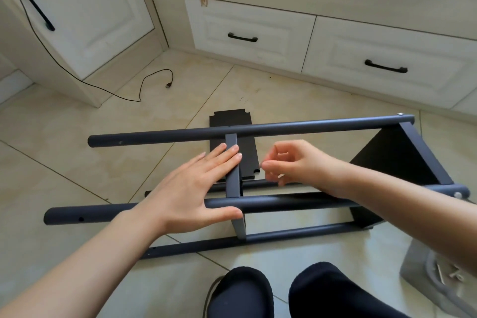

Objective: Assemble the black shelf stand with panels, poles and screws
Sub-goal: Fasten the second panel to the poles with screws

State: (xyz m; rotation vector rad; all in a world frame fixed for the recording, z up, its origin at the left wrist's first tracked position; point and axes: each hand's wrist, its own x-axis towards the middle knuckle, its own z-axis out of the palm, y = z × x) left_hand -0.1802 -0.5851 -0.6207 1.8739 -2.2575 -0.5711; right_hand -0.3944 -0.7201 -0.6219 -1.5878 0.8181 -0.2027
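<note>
The shelf stand (258, 188) lies on its side on the floor (64, 137): four poles run left to right, an end panel (397, 157) already screwed on at the right. You are fitting the middle panel (233, 170) between the poles. Your left hand (196, 188) presses flat against it, fingers straight, holding nothing. Your right hand (291, 162) has a curled grip, fingertips pinched; whether it holds a screw cannot be told. A spare panel (232, 121) lies beyond. Next, judged: align the panel with the pole holes and insert a screw.
</note>
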